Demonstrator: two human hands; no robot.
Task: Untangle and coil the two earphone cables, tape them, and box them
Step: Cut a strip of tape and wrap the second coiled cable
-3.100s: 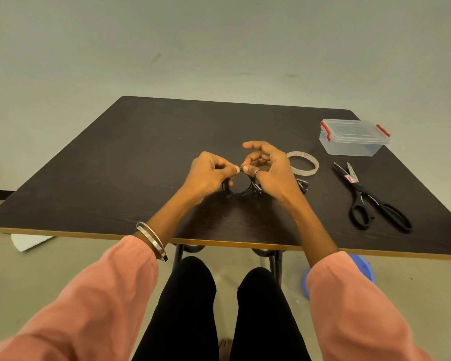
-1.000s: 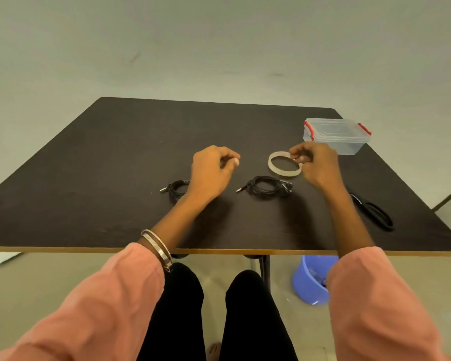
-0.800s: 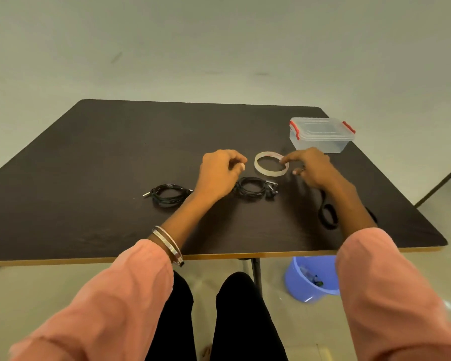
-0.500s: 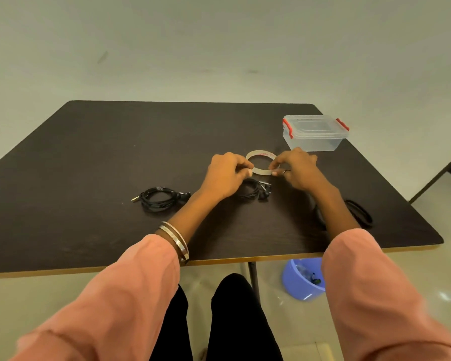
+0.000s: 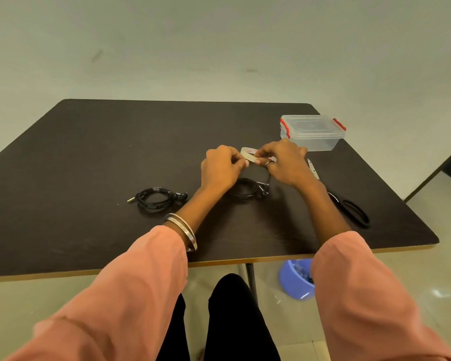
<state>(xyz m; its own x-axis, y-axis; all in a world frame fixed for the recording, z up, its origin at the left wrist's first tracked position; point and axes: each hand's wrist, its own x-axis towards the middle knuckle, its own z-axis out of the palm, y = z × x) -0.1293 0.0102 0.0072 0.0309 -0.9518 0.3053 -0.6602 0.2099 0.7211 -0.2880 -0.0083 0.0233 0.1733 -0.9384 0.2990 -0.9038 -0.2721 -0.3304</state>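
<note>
We see both forearms reaching out from salmon-pink sleeves over the dark table [image 5: 89, 152], the wrists converging so that the two hands meet above its middle. The left hand [image 5: 223, 168] is knuckles-up with its fingers curled in, pinching the near edge of the tape roll [image 5: 249, 153]; the right hand [image 5: 284, 160] mirrors it, fingers curled round the roll's other side (a dark ring shows on one finger). The roll is held between them, lifted off the tabletop and tilted toward us. Two metal bangles [image 5: 182, 230] sit on the left wrist just ahead of the cuff. Directly beneath the hands lies one coiled black earphone cable [image 5: 248, 190], partly hidden by the left wrist; the second coiled cable [image 5: 156, 198] rests well apart to the left, its plug pointing left. The clear box [image 5: 313, 134] with red clips, lid on, stands just beyond the right hand near the far right edge. Black-handled scissors [image 5: 352, 212] lie to the right, partly hidden behind the right forearm. A blue bucket [image 5: 294, 280] sits on the floor below the table.
</note>
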